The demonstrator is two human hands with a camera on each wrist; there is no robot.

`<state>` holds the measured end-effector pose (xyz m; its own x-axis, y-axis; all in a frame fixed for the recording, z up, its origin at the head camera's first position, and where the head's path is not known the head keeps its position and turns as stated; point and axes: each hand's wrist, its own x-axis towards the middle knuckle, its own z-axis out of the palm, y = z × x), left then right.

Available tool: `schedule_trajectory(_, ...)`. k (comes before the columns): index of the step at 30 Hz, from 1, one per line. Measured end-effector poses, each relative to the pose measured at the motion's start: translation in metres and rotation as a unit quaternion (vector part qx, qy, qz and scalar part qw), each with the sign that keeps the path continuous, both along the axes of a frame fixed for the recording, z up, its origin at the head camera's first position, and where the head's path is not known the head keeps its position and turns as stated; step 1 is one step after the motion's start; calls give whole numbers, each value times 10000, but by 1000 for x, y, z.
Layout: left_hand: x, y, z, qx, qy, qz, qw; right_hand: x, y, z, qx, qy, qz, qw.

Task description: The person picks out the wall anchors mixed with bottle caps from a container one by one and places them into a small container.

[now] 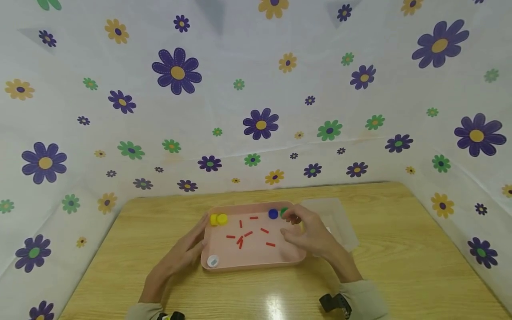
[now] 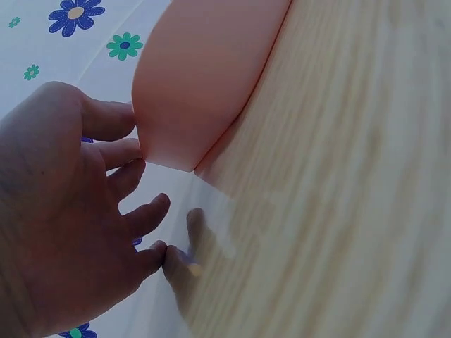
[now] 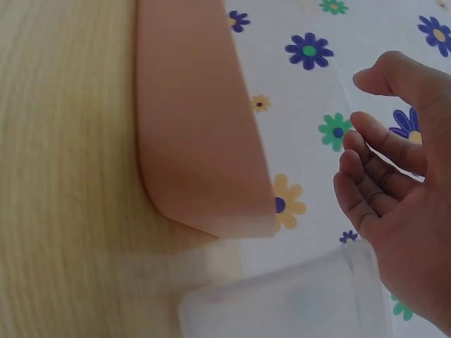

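Green cap (image 1: 283, 210) sits just past the right hand's (image 1: 310, 231) fingertips, thumb spread wide, nothing held. Left hand's (image 1: 184, 253) farther off, loose fingers against the tray (image 1: 256, 259).

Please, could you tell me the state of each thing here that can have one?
Tray: upright, uncovered
Left grip: touching the tray's side
Right grip: above the tray, seemingly empty
Red sticks: lying scattered
Yellow caps: close together
Blue cap: not held
Green cap: partly hidden
White disc: lying flat
Clear container: lidded or open, unclear
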<state>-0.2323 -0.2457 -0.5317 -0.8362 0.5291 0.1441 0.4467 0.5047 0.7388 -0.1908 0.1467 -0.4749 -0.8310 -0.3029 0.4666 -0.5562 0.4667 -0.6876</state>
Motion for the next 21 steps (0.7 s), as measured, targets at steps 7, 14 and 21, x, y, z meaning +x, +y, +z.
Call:
schedule_trajectory(7,2,-1,-7,252,93,-104,9996,2,-13,-13,489,120,49,9987)
schedule_trajectory(14,6,0,-6,248,160,-18,9996,7,-27,-15,824,219,-18,9964)
schedule_trajectory(21,9,2,-7,265,154,27,9995,7,-41,-32,1238,-377,-423,9907)
